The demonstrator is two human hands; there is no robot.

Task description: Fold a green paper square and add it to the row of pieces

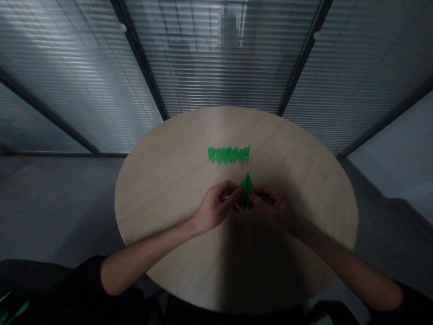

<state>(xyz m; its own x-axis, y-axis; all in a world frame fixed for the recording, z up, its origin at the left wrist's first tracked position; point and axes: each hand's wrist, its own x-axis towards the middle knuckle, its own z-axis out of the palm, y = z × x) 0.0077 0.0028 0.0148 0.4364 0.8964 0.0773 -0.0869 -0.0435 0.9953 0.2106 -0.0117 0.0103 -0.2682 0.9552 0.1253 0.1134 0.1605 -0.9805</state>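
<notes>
While both hands (214, 206) (280, 208) pinch folded green paper (247, 184), round table (162, 180) bearing green shapes (225, 155)

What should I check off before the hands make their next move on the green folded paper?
1. Left hand on the green folded paper: ok, fingers at its left side.
2. Right hand on it too: ok, fingers at its right side.
3. Paper's pointed end unobstructed: ok, it points away from the person.
4. Row of small green pieces apart from the hands: ok, it lies beyond them on the round table.
5. Lighting: not ok, the scene is dim and a shadow covers the table's near part.
6. Crease sharpness: cannot tell, too small.
</notes>
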